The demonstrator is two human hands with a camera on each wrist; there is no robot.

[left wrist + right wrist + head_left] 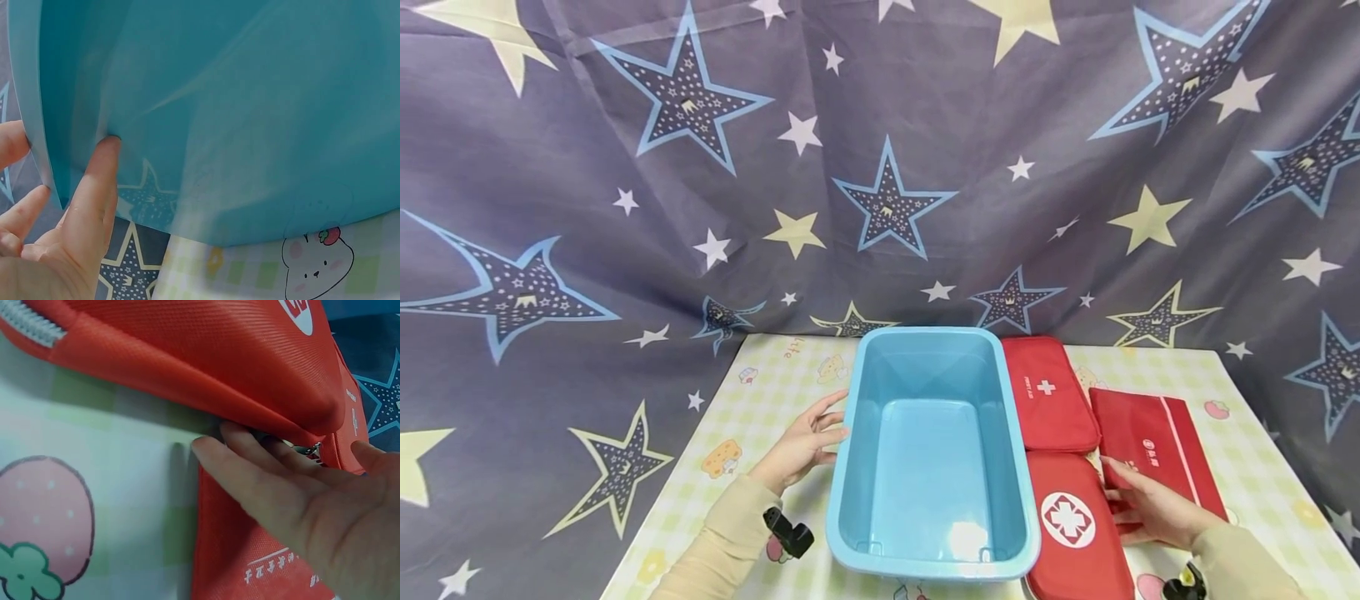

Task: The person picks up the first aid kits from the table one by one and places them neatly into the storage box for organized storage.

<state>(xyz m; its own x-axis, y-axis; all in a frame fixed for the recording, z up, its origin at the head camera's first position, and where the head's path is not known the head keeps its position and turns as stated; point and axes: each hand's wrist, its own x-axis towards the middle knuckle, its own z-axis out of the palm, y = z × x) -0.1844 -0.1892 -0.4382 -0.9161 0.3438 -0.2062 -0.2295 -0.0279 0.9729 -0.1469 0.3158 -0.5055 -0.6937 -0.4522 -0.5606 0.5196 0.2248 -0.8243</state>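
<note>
A light blue plastic bin point(925, 367) stands on the table with nothing in it. At its left side my left hand point(805, 442) touches the rim and outer wall with fairly straight fingers; the left wrist view shows a fingertip against the blue wall point(250, 125). To the right of the bin lies a red first aid case point(1075, 562) with a white cross emblem. My right hand point(1157, 504) is at that case's right edge, fingers extended, partly over a flat red pouch point(1176, 442). Some right fingertips are hidden under the case's edge in the right wrist view.
Behind the case lies another red first aid bag point(1052, 417), close against the bin's right side. A checked, cartoon-printed cloth point(752, 400) covers the table. A dark star-patterned curtain point(820, 208) hangs behind and beside it.
</note>
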